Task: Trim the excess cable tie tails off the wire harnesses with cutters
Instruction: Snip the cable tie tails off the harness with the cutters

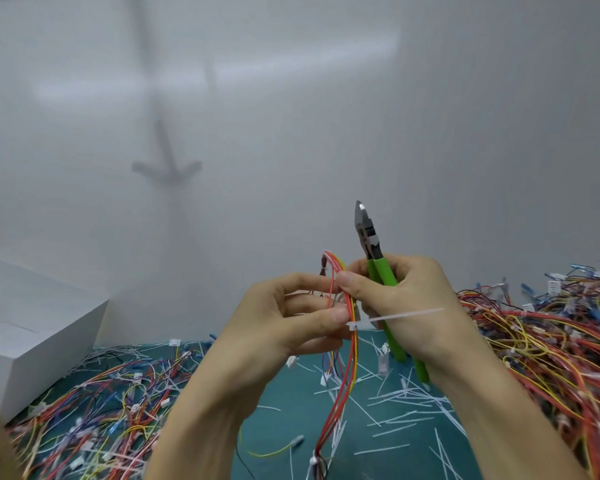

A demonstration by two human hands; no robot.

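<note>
A wire harness [352,362] of red, orange and yellow wires hangs in front of me over the green mat. My left hand [291,320] pinches it just above a white cable tie [354,325], whose long tail [409,314] sticks out to the right. My right hand [406,299] grips the green-handled cutters [381,271] with the jaws pointing up, and its thumb also presses the upper wires. The cutter jaws [362,220] are above the harness and apart from the tie tail.
Piles of harnesses lie on the left [111,403] and right [551,341] of the green mat [291,410]. Several cut white tie tails [406,410] litter the mat. A white box [32,337] stands at the left. A white wall rises behind.
</note>
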